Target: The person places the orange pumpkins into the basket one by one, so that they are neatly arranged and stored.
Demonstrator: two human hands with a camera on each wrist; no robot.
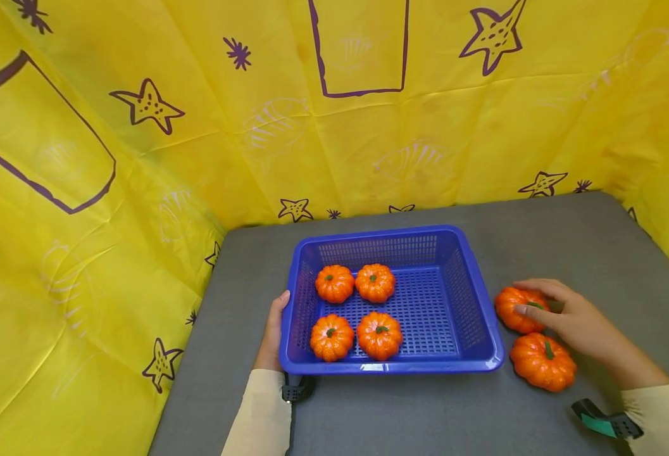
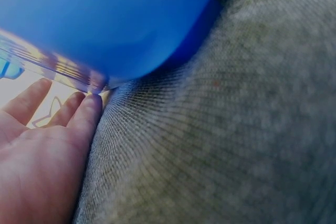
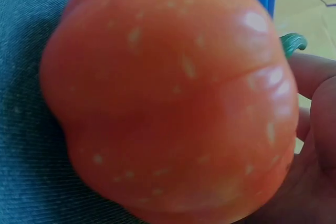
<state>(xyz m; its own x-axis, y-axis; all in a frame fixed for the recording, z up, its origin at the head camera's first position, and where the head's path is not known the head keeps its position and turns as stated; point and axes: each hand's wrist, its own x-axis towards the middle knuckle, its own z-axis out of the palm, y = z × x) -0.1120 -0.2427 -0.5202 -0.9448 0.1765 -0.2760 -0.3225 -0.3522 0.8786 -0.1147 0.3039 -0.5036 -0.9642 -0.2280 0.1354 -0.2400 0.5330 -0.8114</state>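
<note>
A blue plastic basket (image 1: 390,367) sits on the grey table with several orange toy pumpkins (image 1: 380,335) in its left half. My left hand (image 1: 271,335) lies along the basket's left wall; in the left wrist view its fairly straight fingers (image 2: 86,111) touch the side. To the right of the basket, my right hand (image 1: 568,316) grips a pumpkin (image 1: 511,310), thumb over its top and fingers on the far side. A second pumpkin (image 1: 542,364) lies just nearer to me, and one pumpkin (image 3: 173,98) fills most of the right wrist view, hiding part of that hand.
The grey table (image 1: 414,411) extends around the basket. A yellow cloth (image 1: 357,158) printed with starfish and fish hangs along the back and sides. Dark straps (image 1: 604,421) sit at both wrists, beside the light sleeves.
</note>
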